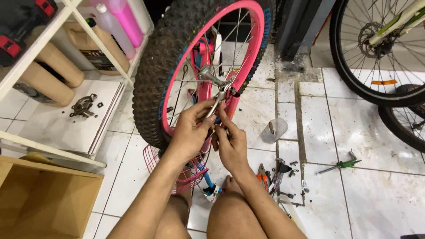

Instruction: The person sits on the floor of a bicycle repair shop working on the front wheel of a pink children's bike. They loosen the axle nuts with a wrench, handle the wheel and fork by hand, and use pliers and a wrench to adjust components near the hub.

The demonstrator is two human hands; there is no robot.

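1. Both hands work at the hub of a pink-rimmed bicycle wheel (177,57).
2. The left hand (190,128) grips a metal wrench (218,99) reaching up to the hub.
3. The right hand (231,144), just below the hub, pinches something too small to tell.
4. Loose tools (274,175) lie on the tiled floor (354,132), right of the wheel.

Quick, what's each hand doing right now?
Left hand: closed on the pliers at the pink wheel's hub.
Right hand: fingers curled, contents cannot be told.
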